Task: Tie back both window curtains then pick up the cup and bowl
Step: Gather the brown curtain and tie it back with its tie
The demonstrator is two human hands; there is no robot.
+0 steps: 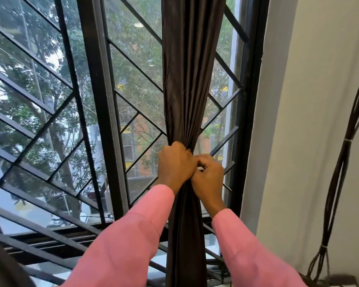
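The left hand [175, 164] grips the gathered curtain [190, 79] at centre; the right hand [208, 177], touching it at 3 o'clock, pinches the same cloth. Window bars [104, 100] fill 9 o'clock, and cables [340, 162] hang at 3 o'clock.

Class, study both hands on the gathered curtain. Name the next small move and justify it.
Probably the right hand should work a binding round the pinched waist while the left hand holds. The left hand grips the curtain bunched narrow, the right hand pinches the fabric beside it, and no finished tie shows.
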